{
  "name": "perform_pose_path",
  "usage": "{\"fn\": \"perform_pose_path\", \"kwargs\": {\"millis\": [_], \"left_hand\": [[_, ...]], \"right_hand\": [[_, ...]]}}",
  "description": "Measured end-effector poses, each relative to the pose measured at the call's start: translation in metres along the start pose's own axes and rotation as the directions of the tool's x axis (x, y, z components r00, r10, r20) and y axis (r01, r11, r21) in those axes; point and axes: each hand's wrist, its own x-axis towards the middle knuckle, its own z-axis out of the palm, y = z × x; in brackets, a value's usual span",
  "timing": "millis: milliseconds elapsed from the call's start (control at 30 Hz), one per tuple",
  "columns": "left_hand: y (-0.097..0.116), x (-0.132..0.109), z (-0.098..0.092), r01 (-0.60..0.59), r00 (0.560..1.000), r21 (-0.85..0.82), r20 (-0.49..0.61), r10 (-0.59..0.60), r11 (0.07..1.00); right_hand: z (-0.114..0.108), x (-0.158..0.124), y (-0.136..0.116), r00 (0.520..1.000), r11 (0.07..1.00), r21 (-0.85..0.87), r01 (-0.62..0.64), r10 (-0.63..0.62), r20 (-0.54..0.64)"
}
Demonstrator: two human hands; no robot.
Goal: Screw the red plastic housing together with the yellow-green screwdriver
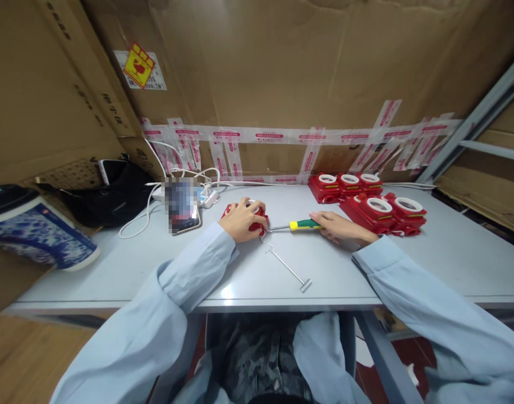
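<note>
Under my left hand (pixel 243 219) is a red box-shaped housing (pixel 262 213) with a white ring on top, its fingers wrapped over it and hiding much of it. My right hand (pixel 339 227) grips the green and yellow handle of a screwdriver (pixel 305 224). The screwdriver lies nearly level, its shaft pointing left, with the tip at the housing's right side; whether it sits in a screw I cannot tell. A thin metal rod with a small crossbar (pixel 288 266) rests on the table in front, linked to the housing by a thin wire or chain.
Several similar red housings (pixel 379 207) with white rings stand at the back right. On the left are a phone (pixel 185 207), a white power strip (pixel 209 197) with cables, a black bag (pixel 105 196) and a blue-patterned cup (pixel 42 230). Taped cardboard (pixel 282 73) walls the table's back.
</note>
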Motion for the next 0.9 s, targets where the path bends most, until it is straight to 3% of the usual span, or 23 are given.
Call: {"fn": "perform_pose_path", "kwargs": {"millis": [100, 300, 467, 667, 800, 900], "left_hand": [[0.001, 0.000, -0.001, -0.001, 1.000, 0.005, -0.004, 0.001, 1.000], [0.001, 0.000, -0.001, -0.004, 1.000, 0.003, -0.002, 0.004, 1.000], [0.000, 0.000, 0.000, -0.007, 1.000, -0.001, -0.011, 0.007, 1.000], [0.000, 0.000, 0.000, -0.008, 1.000, 0.008, -0.005, 0.008, 1.000], [0.000, 0.000, -0.001, -0.002, 1.000, 0.015, 0.005, 0.002, 1.000], [0.001, 0.000, -0.002, 0.004, 1.000, 0.017, 0.007, -0.004, 1.000]], "right_hand": [[0.000, 0.000, 0.000, 0.998, 0.999, -0.049, 0.007, -0.010, -0.064], [-0.002, -0.004, -0.002, 0.998, 0.998, 0.009, 0.057, -0.057, 0.037], [0.003, -0.002, -0.004, 0.994, 1.000, -0.029, 0.005, -0.008, -0.113], [0.001, -0.005, -0.005, 0.997, 0.991, 0.128, 0.037, -0.045, 0.060], [0.008, -0.003, -0.003, 0.997, 0.999, -0.003, -0.053, 0.053, -0.051], [0.007, -0.003, -0.002, 0.995, 0.999, -0.040, -0.016, 0.012, -0.094]]}}
